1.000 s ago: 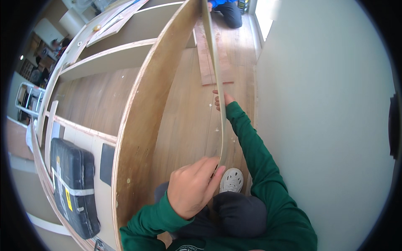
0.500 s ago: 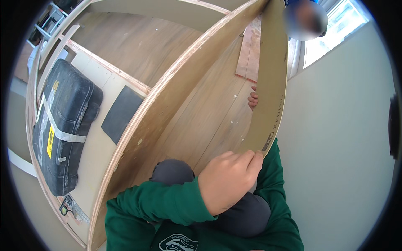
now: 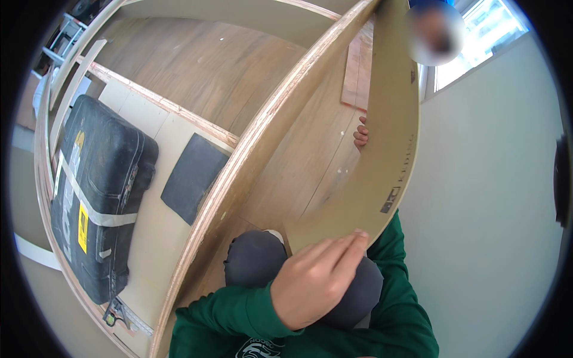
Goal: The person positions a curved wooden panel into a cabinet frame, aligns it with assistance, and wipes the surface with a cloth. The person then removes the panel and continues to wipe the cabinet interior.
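A thin, olive-brown plywood strip (image 3: 382, 173) stands on edge and bows from the far end toward my knees. Its face carries dark printing. My left hand (image 3: 319, 274) lies across its near end, thumb hidden and fingers closed over the upper edge. My right forearm, in a green sleeve, passes behind the strip. Farther along, closed fingers (image 3: 361, 134) curl round the strip's lower edge; they appear to be those of my right hand, whose palm is hidden. At the far end is another person (image 3: 436, 33), mostly hidden by the strip.
A tall curved plywood rib (image 3: 262, 131) runs along my left. Beyond it sit a black tool case (image 3: 101, 191) with a pale strap, a dark flat sheet (image 3: 194, 176) and a metal square (image 3: 128, 316). Reddish boards (image 3: 358, 74) lie ahead; a pale wall (image 3: 483, 209) borders my right.
My left hand has moved down and slightly left with the strip's near end, which now curves in over my knees. The fingers on the lower edge keep their grip. The view has shifted slightly.
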Demonstrator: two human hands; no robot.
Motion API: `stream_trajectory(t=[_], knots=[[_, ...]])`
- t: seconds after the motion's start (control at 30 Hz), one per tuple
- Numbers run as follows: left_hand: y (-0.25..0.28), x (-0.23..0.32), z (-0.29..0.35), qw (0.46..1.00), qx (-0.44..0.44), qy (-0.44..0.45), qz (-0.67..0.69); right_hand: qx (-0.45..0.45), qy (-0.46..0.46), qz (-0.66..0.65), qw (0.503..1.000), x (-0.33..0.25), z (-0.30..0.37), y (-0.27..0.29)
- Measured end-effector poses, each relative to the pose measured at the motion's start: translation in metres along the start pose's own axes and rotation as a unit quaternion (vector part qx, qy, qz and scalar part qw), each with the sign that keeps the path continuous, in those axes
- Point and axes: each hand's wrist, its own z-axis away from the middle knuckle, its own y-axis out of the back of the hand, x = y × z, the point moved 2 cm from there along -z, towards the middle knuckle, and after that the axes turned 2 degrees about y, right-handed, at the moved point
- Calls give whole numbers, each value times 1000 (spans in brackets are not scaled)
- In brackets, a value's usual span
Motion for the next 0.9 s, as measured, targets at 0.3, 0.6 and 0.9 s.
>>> stream_trajectory(t=[0.3, 0.6, 0.9], knots=[[11, -26, 40, 980, 147, 130, 35, 174, 65, 189, 964, 0, -23, 21], [-9, -29, 58, 885, 261, 262, 285, -5, -19, -37, 999, 16, -16, -9], [-14, -44, 67, 963, 178, 144, 138, -97, -20, -37, 994, 15, -12, -8]])
